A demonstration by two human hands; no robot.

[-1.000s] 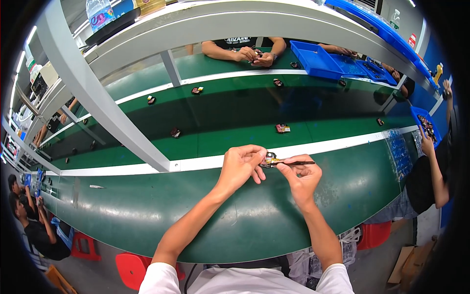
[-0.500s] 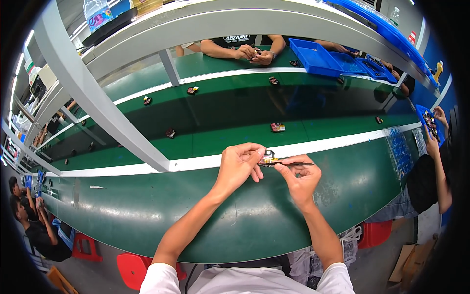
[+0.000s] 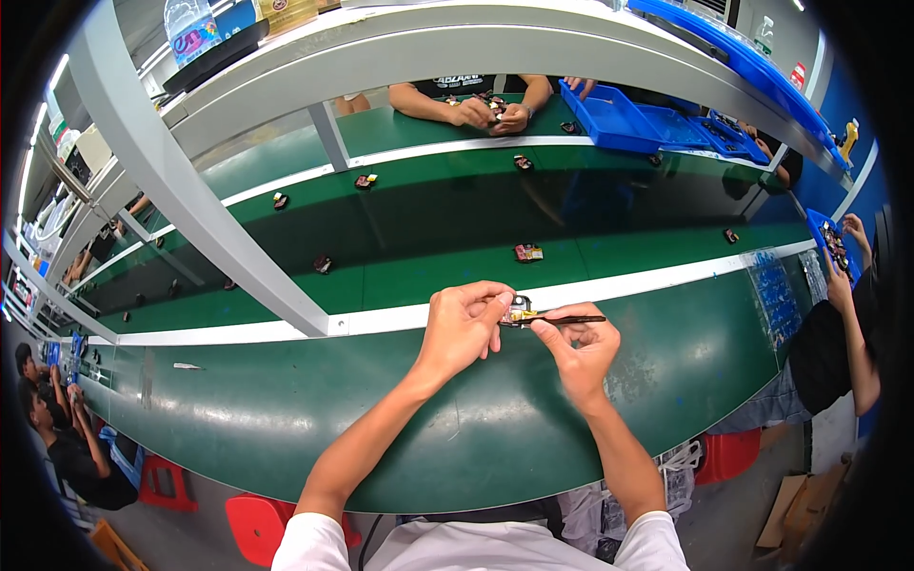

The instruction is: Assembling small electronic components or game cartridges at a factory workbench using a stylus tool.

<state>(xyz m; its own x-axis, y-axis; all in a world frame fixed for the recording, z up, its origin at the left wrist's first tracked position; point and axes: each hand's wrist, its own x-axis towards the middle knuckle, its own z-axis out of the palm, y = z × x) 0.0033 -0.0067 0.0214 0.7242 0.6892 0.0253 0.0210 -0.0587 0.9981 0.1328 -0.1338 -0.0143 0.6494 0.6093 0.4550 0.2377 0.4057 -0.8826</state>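
My left hand (image 3: 464,328) pinches a small black-framed electronic part (image 3: 521,306) with some yellow and silver on it. Slim black tweezers (image 3: 583,320) lie between the thumb and fingers of my right hand (image 3: 578,350), almost level, their tips at the part's near side. Both hands are held over the white rail at the near bench's far edge. My left fingers partly cover the part, so its details are too small to make out.
Beyond the white rail (image 3: 409,316), a green conveyor belt (image 3: 419,271) carries several small parts such as this one (image 3: 528,252). A grey post (image 3: 219,219) slants down at left. Opposite, a person's hands (image 3: 490,114) work beside blue trays (image 3: 609,119). Another person holds a tray (image 3: 833,243) at right.
The parts on the belt have shifted slightly left. My hands have barely moved, still holding the part and tweezers. Across the belt, a hand now shows at the blue tray's far edge.
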